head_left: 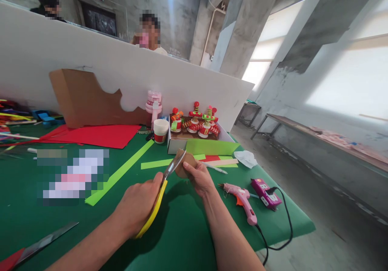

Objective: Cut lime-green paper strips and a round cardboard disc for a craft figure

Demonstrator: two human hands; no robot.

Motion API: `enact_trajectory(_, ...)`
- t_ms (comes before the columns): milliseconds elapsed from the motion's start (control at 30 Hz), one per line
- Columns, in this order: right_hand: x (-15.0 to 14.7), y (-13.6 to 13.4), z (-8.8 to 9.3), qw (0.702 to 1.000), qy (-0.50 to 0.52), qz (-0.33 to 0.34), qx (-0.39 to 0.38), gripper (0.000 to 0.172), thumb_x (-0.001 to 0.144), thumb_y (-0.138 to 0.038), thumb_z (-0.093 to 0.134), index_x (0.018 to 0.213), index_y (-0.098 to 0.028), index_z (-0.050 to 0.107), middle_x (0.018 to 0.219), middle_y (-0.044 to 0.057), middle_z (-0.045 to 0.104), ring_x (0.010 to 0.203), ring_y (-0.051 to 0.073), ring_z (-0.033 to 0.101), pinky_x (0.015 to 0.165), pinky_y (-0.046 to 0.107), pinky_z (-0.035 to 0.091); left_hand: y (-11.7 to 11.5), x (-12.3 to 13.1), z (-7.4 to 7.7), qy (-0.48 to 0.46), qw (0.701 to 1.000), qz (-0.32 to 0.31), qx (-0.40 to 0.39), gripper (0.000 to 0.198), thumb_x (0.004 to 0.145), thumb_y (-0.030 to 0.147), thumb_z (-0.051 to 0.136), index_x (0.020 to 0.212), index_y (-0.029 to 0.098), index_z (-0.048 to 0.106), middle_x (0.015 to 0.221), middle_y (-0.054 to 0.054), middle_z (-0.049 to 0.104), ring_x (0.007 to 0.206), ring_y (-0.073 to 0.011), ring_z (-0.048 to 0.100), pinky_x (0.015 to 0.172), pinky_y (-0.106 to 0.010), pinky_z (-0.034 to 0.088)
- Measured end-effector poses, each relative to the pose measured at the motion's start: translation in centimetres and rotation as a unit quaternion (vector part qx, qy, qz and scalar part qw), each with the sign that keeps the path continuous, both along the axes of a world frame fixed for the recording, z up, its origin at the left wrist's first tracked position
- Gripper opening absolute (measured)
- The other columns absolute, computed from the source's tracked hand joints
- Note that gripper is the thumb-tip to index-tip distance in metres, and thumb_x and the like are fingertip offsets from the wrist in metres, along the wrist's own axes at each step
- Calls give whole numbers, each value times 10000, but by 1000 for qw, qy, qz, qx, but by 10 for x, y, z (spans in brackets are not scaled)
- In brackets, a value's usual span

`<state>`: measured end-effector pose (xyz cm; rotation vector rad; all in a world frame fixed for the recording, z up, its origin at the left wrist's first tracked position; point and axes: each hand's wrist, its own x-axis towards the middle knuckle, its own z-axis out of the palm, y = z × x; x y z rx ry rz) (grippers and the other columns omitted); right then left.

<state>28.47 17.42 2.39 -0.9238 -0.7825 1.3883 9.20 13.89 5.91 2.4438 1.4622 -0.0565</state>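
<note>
Gripped in my left hand (pixel 138 208) is a pair of yellow-handled scissors (pixel 157 207), blades pointing up and to the right. Their blades lie at a piece of brown cardboard (pixel 182 170), roughly rounded in outline. My right hand (pixel 198 176) pinches that cardboard at its right side, thumb on top. Behind the cardboard, light green paper strips (pixel 156 164) and a white pen (pixel 216 168) lie on the green table (pixel 178 238). To the right of my right hand rests a pink glue gun (pixel 241 200).
A box (pixel 176 146) of paper-cup figures (pixel 195 121) stands beside stacked paper cups (pixel 161 130) and a pink bottle (pixel 153 109). Red sheets (pixel 100 135) lie at the left. Red-handled scissors (pixel 39 244) are near front left. A purple power block (pixel 266 194) trails a cable. Two people sit beyond the white partition (pixel 121 66).
</note>
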Motion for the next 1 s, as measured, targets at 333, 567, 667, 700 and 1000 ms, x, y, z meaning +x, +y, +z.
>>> enact_trajectory(333, 7, -1, 4, 1000, -21, 13, -19, 539, 417, -396, 982, 828, -115, 776, 720, 26, 746, 638, 114, 661, 640, 206, 521, -1, 1, 7, 17, 1000, -6, -13, 271, 947, 174, 319, 1200, 185, 416, 919, -105, 711, 846, -321, 712, 699, -400, 494)
enact_trajectory(567, 13, -2, 3, 998, -41, 36, -20, 528, 454, -408, 969, 859, -127, 780, 755, 41, 760, 668, 131, 683, 663, 213, 525, -1, 0, 7, 20, 1000, -10, -12, 307, 963, 159, 315, 1257, 167, 404, 923, -103, 708, 818, -295, 706, 695, -390, 502)
enact_trajectory(667, 15, -2, 3, 998, -47, 44, -11, 511, 470, -410, 964, 858, -132, 781, 748, 37, 756, 676, 132, 684, 672, 211, 522, -1, 1, 8, 31, 999, -10, -9, 295, 967, 148, 316, 1243, 167, 418, 931, -103, 708, 818, -288, 705, 699, -388, 501)
enact_trajectory(700, 16, -2, 2, 998, -47, 44, -11, 510, 473, -409, 963, 860, -132, 781, 745, 37, 755, 676, 133, 685, 672, 211, 521, -1, 1, 9, 33, 999, -9, -8, 291, 969, 146, 313, 1238, 169, 423, 930, -102, 708, 812, -284, 705, 693, -382, 499)
enact_trajectory(1000, 18, 0, 1, 998, -44, 40, -20, 520, 461, -395, 970, 857, -123, 772, 768, 46, 766, 667, 134, 689, 668, 221, 526, -1, -1, 2, 14, 1000, -19, 10, 277, 957, 159, 316, 1214, 179, 415, 864, -86, 708, 772, -302, 706, 663, -384, 479)
